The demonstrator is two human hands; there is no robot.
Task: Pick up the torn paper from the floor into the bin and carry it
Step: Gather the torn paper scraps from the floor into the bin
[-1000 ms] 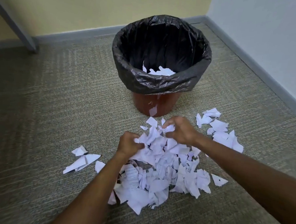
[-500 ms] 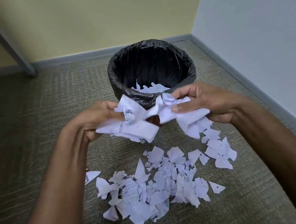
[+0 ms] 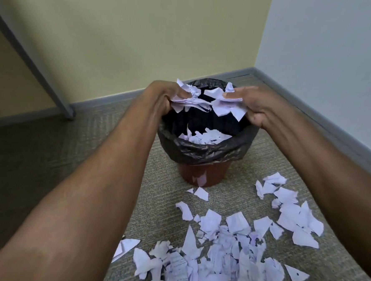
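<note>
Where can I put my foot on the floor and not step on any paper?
The free spot is the bare carpet left of the bin, between it, the grey post and the wall. In front of the bin it is crowded: the big paper pile lies there, with more scraps to its right. At the bin's foot lie small bits.

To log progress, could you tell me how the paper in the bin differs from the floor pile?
The bin paper is a small heap; the floor pile is far larger. The bin paper sits gathered inside the liner; the floor pile is scattered across carpet. Both are torn white scraps.
</note>
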